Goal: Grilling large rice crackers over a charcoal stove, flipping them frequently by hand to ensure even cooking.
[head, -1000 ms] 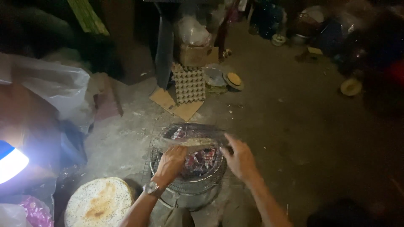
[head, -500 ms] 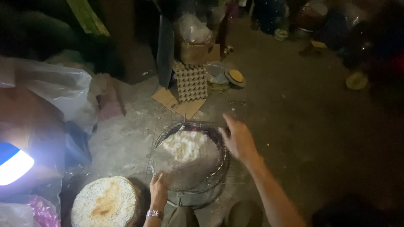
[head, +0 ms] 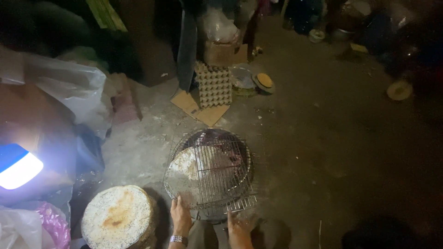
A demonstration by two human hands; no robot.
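While both hands grip the grill rack's near edge.

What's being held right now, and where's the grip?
Both hands hold the wire grill rack by its near edge: the left hand at the near left corner, the right hand at the near right. A round flat cake lies clamped inside it.

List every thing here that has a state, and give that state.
Wire grill rack: lying over the stove, clamping a flat speckled cake.
Charcoal stove: lit, embers glowing.
Left hand: gripping the rack's near edge.
Right hand: at the rack's handle end.
Lamp: on.
Stack of round cakes: toasted, browned on top.
Egg tray: empty, leaning upright.
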